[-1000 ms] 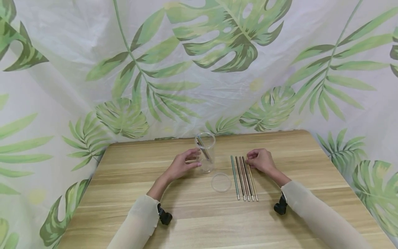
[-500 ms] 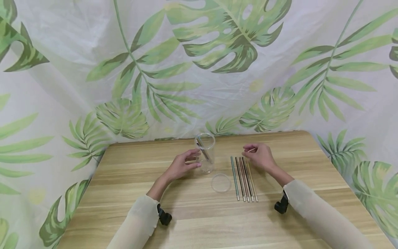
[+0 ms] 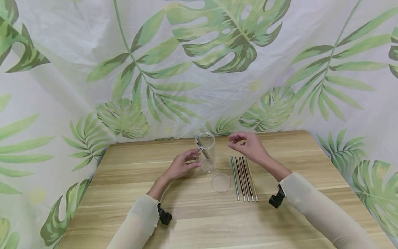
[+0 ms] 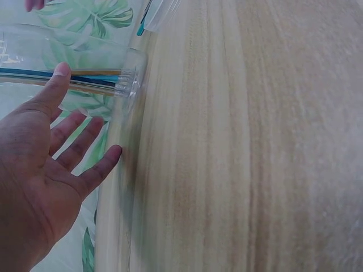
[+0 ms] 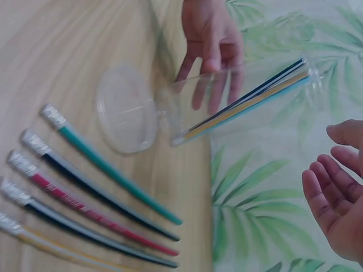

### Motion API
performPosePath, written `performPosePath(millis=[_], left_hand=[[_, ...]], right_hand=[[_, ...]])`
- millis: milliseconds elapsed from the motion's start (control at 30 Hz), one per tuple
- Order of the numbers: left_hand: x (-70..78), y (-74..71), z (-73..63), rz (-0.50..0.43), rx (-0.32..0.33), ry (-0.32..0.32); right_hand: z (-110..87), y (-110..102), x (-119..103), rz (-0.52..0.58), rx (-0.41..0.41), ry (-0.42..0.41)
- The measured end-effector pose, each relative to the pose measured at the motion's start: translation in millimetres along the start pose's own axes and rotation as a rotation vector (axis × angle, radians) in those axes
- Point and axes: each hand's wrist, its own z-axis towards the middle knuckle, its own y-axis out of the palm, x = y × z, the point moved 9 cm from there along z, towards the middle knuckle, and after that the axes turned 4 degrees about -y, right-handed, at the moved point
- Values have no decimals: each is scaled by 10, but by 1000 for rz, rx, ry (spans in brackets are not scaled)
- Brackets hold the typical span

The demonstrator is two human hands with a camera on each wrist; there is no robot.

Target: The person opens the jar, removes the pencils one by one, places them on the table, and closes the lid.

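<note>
My left hand (image 3: pixel 184 164) is at the left side of a tall clear plastic jar (image 3: pixel 207 166), thumb in front and the other fingers behind. Its fingers look spread and fairly straight in the left wrist view. Several pencils (image 5: pixel 249 105) lean inside the jar. My right hand (image 3: pixel 248 147) is raised to the right of the jar, fingers loosely bent, with nothing seen between them. Below it lies a row of pencils with silver ends: a teal pencil (image 3: pixel 235 178), dark ones, a red pencil (image 5: pixel 85 207) and a yellow pencil (image 3: pixel 251 178).
A round clear lid (image 3: pixel 221 182) lies on the wooden table (image 3: pixel 199 218), between the jar and the pencil row. Behind the table's back edge hangs a leaf-patterned cloth (image 3: pixel 174 86). A small black wrist camera (image 3: pixel 276 197) sits under the right sleeve.
My right hand has left the yellow pencil's top end and moved up and left toward the jar. The left hand, the jar and the pencil row stay where they were.
</note>
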Motion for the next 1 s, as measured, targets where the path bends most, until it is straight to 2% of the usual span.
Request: performPosePath(millis=[133, 333, 533, 700, 1000], left_hand=[[1, 2, -4, -5, 0, 6], [-19, 5, -1, 0, 2, -2], [-30, 5, 1, -3, 2, -3], [-35, -1, 5, 4, 1, 2], [-26, 9, 7, -1, -13, 13]], right_hand=[[65, 42, -164, 22, -35, -32], [183, 91, -382, -5, -55, -106], [307, 185, -572, -14, -120, -153], [423, 244, -703, -15, -143, -206], [570, 428, -812, -87, -224, -280]])
